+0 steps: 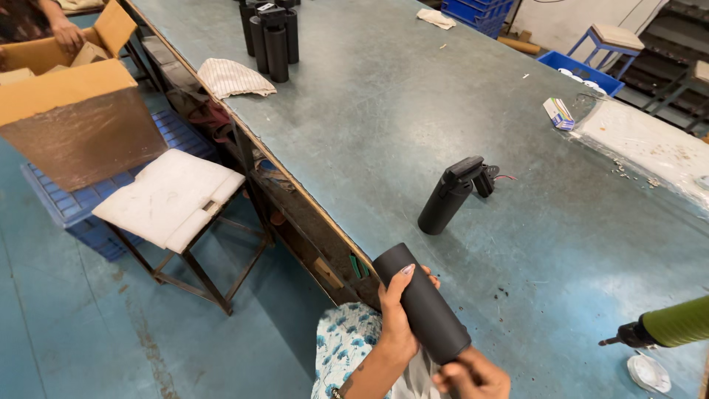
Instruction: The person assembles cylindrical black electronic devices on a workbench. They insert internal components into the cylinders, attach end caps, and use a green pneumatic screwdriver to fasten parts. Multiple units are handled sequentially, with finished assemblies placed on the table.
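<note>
At the far left, another person's hand (68,35) reaches into an open cardboard box (74,111). Right of it, a white foam pad (166,196) lies on a metal stool, and a striped cloth (233,77) sits on the counter (384,111) edge, with a cluster of upright black cylinders (272,33) beyond it. Near the bottom, the left hand (395,314) wraps its fingers closed around a black tube (421,303), which slants over the counter's near edge. The right hand (473,377) pinches shut on the tube's lower end. Farther out, a second black tube with a handle piece (452,193) lies on the counter. At the near right, a green-handled tool (668,325) pokes in.
</note>
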